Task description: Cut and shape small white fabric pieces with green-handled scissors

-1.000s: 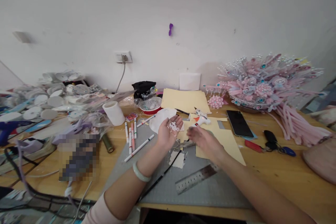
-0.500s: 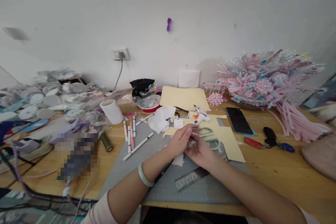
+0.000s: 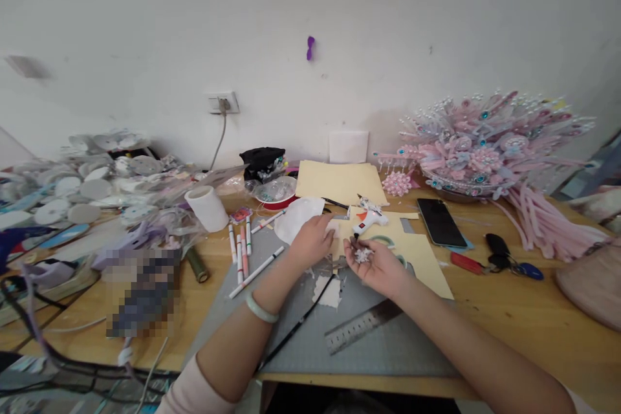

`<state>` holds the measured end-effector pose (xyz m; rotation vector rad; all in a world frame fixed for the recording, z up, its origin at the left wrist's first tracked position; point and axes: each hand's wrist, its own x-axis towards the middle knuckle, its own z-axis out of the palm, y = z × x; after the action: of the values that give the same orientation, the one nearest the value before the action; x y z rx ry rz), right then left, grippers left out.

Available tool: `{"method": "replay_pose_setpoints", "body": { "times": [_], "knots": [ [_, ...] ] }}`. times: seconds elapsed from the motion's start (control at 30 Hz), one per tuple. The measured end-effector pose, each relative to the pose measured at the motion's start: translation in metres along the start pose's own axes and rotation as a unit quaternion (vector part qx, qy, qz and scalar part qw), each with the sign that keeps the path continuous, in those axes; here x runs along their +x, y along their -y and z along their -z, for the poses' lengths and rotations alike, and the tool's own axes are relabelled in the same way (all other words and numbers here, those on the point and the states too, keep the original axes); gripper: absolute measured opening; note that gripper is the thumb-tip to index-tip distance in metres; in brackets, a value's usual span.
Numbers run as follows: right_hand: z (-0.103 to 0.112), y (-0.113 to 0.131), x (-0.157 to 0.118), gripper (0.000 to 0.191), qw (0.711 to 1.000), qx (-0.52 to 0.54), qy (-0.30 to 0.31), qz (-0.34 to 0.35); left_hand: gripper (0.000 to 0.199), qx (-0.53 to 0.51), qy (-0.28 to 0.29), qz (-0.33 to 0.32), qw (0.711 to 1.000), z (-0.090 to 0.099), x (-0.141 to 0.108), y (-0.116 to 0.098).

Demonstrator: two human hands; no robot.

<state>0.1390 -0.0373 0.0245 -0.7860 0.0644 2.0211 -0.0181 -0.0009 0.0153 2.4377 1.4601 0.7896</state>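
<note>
My right hand [image 3: 378,265] is palm up with curled fingers around a small heap of white scraps [image 3: 363,255]. My left hand [image 3: 313,242], with a pale bangle on the wrist, reaches over the mat beside the white paper [image 3: 297,218]; its fingers are bent near small pale pieces, and what they grip is hard to make out. Just beyond my right hand lies a white glue gun [image 3: 371,220]. Green-handled scissors [image 3: 385,240] lie partly behind that hand. A torn white piece [image 3: 328,291] and a steel ruler [image 3: 361,326] rest on the grey cutting mat [image 3: 383,359].
Several markers [image 3: 257,272] and a white roll [image 3: 207,208] are on the left. Yellow card [image 3: 342,182] lies at the back. A phone [image 3: 441,222], keys [image 3: 499,253] and a pink beaded arrangement [image 3: 485,155] are on the right. A black cable [image 3: 295,326] crosses the mat.
My hands, together before, have parted. The left moved left toward the white paper; the right turned palm up, showing the scraps. The torn piece and black cable are more exposed.
</note>
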Motion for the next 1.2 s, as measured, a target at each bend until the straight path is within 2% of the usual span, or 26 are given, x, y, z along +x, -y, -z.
{"method": "replay_pose_setpoints", "body": {
  "times": [0.1,0.17,0.43,0.63,0.87,0.97,1.07,1.13,1.2],
  "knots": [
    [-0.002,0.005,-0.003,0.017,0.999,0.007,-0.022,0.033,0.055,0.03,0.07,0.04,0.996,-0.006,0.006,0.011],
    [-0.003,0.006,-0.003,0.017,0.999,0.008,-0.033,0.042,0.061,0.033,0.085,0.045,0.995,-0.01,0.008,0.016],
    [-0.002,0.014,0.001,0.02,0.997,-0.001,-0.032,0.071,0.045,0.036,0.058,0.065,0.996,-0.015,0.011,0.018],
    [-0.004,0.021,-0.003,0.024,0.996,0.004,-0.036,0.082,0.055,0.081,0.082,0.03,0.993,-0.011,0.004,0.013],
    [0.0,0.027,-0.002,0.029,0.995,0.003,-0.033,0.09,0.041,0.102,0.085,-0.015,0.991,-0.01,0.004,0.012],
    [0.0,0.028,-0.001,0.029,0.994,0.0,-0.018,0.109,0.036,0.071,0.067,-0.033,0.995,-0.008,0.004,0.007],
    [-0.003,0.027,-0.003,0.029,0.988,-0.004,0.001,0.156,0.037,-0.014,0.034,-0.043,0.998,-0.007,0.001,-0.005],
    [-0.006,0.025,-0.006,0.028,0.98,-0.014,0.01,0.197,0.043,-0.072,0.017,-0.026,0.997,-0.007,-0.003,-0.014],
    [-0.009,0.022,-0.009,0.026,0.972,-0.025,0.017,0.232,0.047,-0.109,0.028,-0.011,0.994,-0.008,-0.007,-0.024]
  ]
}}
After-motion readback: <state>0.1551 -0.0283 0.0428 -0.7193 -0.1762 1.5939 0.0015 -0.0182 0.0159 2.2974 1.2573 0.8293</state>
